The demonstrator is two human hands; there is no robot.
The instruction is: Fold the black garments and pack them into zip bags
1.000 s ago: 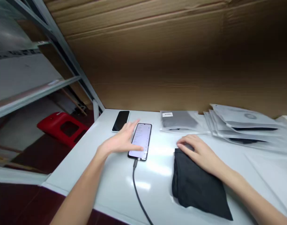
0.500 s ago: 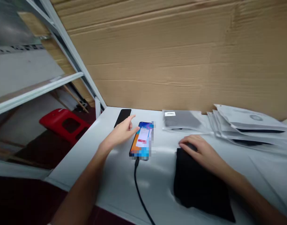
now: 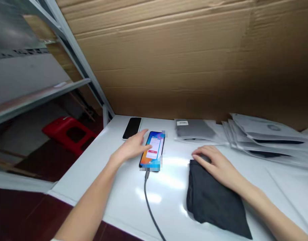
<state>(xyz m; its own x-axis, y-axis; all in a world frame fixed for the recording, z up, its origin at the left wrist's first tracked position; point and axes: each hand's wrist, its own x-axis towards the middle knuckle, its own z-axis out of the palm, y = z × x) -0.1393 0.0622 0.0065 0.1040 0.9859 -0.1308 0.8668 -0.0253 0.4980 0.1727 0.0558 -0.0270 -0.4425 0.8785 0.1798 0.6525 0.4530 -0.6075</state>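
Observation:
A lit smartphone (image 3: pixel 153 150) lies face up on the white table, partly blurred out. A black cable (image 3: pixel 150 204) is plugged into its near end. My left hand (image 3: pixel 132 147) is open beside it, thumb at the left side of the screen and index finger pointing forward. A second phone (image 3: pixel 132 128) with a dark screen lies just beyond that hand. On the right, my right hand (image 3: pixel 214 162) rests at the top edge of a folded black cloth (image 3: pixel 214 197), thumb and fingers apart. A dark patch shows between thumb and index finger; I cannot tell what it is.
A clear plastic pouch (image 3: pixel 196 130) with a white label lies at the back. Several similar pouches (image 3: pixel 266 137) are stacked to its right. Cardboard (image 3: pixel 169 60) stands behind the table (image 3: pixel 88 167). At left are a metal rack (image 3: pixel 78 57) and a red plastic stool (image 3: pixel 68 132).
My left hand has shifted slightly right and nearer, its thumb now lower at the phone screen. The scene is brighter. My right hand stays on the black cloth.

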